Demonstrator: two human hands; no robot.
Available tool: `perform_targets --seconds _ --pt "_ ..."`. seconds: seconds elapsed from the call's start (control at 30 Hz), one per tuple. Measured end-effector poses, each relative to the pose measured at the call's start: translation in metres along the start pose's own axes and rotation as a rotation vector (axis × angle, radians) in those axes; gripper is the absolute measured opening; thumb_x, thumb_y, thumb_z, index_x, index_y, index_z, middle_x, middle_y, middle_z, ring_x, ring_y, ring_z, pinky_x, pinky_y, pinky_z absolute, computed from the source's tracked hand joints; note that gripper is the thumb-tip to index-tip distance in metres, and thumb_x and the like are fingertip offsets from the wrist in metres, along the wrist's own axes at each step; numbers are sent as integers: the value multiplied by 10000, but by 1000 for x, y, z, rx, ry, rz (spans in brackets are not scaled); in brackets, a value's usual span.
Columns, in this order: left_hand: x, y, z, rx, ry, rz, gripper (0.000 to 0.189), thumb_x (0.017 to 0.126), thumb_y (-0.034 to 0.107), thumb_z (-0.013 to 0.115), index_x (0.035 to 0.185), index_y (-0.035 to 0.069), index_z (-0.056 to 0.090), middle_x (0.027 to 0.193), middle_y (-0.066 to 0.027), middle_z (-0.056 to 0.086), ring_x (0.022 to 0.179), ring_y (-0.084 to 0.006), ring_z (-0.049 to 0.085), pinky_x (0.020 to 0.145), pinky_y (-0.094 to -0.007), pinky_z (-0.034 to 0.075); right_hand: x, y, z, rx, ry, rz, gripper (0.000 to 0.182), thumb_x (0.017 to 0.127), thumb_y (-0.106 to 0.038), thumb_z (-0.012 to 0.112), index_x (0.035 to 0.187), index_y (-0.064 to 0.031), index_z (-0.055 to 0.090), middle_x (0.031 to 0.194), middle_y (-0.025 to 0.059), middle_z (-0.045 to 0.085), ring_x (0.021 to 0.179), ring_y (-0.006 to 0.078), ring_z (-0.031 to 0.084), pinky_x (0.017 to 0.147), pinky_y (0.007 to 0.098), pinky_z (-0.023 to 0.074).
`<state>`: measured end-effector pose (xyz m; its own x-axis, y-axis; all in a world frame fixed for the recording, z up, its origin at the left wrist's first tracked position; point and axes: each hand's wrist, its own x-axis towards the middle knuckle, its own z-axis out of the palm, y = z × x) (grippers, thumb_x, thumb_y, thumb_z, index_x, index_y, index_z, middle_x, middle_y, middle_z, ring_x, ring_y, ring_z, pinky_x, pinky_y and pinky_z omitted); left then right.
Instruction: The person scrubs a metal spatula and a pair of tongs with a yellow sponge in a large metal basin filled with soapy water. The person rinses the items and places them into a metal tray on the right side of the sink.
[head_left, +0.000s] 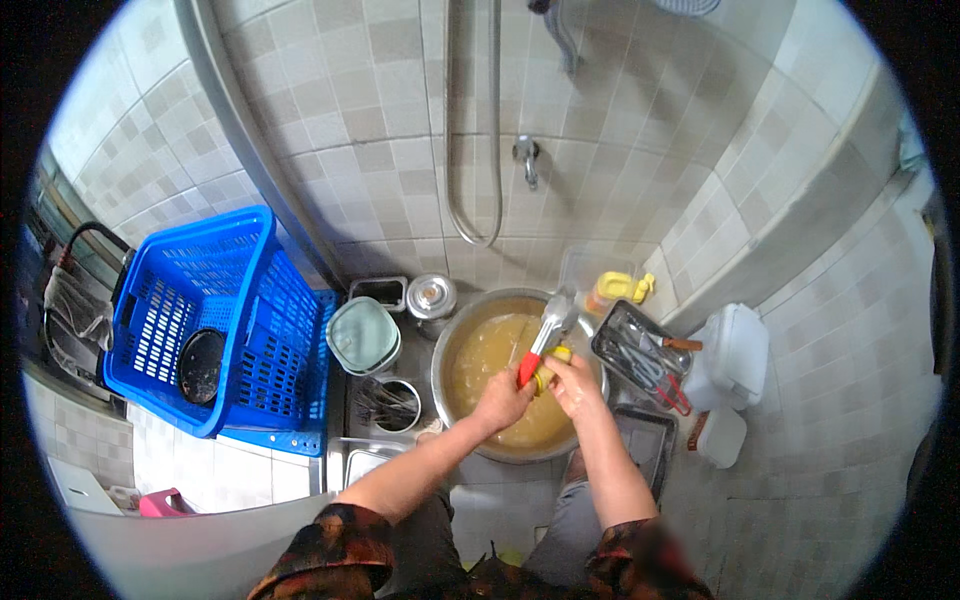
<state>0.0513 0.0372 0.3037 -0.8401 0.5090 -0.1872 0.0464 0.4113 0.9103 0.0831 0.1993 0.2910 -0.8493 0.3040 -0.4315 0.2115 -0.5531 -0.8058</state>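
Over a round metal basin (444, 409) of cloudy yellowish water, my left hand (504, 401) grips a pair of metal tongs (553, 321) by their red handle. The tong heads point up and away from me. My right hand (576, 386) holds a yellow sponge (556, 363) close against the tongs' handle, beside my left fingers. The fingertips of both hands are partly hidden by the sponge and the handle.
A blue plastic basket (262, 322) holds a dark round pan (201, 365) at left. Nearer stand a lidded metal canister (431, 298), pale green containers (363, 334) and a pot of utensils (409, 425). Right of the basin are a utensil tray (609, 352) and a white container (739, 352). A tap (528, 159) juts from the wall.
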Motion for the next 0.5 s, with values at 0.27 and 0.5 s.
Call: perform_targets --seconds 0.27,0.5 --pt "-85 15 12 212 62 36 254 877 227 640 1034 29 614 859 -269 656 850 -442 648 756 -507 517 -28 13 -15 -174 339 -265 263 821 94 563 1041 -19 650 939 37 665 795 139 617 689 285 480" --pt "-85 0 -7 126 77 -23 257 880 240 650 1016 22 642 840 -268 655 827 -415 663 726 -470 516 -18 23 -1 -334 377 -324 248 853 65 553 1077 -8 628 964 25 659 854 122 609 783 277 483"
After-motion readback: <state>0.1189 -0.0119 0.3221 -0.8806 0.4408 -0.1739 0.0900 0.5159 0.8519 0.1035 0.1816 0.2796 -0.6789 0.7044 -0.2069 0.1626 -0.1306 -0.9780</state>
